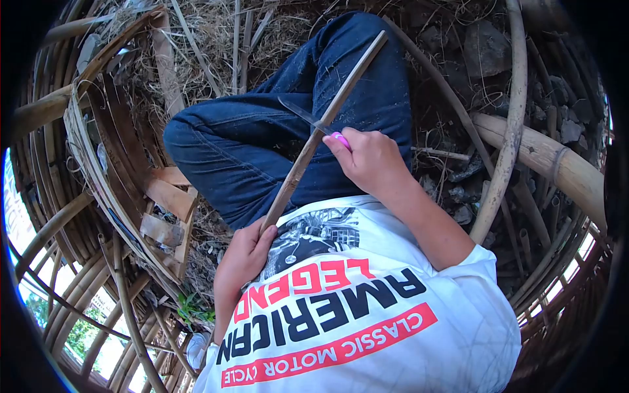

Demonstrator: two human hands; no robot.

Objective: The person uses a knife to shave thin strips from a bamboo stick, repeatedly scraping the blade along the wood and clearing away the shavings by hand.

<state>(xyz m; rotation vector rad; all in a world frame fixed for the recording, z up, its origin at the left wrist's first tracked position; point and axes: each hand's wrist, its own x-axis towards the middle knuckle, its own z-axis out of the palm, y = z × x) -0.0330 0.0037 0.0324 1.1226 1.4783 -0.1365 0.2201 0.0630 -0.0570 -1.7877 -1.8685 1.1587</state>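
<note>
A long, narrow bamboo strip (299,165) slants across my lap, its far end over my knee in blue jeans. My left hand (246,252) is closed around the near end of the strip, close to my shirt. My right hand (370,159) grips a knife by its pink handle. The thin knife blade (298,110) points up and to the left and crosses the strip near its middle, touching or very close to it. The right fingers hide most of the handle.
Split bamboo pieces (171,196) lie at my left beside a curved bamboo bundle (98,164). Dry shavings (196,52) cover the ground ahead. On the right are a thick bamboo pole (544,154), a thinner pole (514,98) and grey stones (486,49).
</note>
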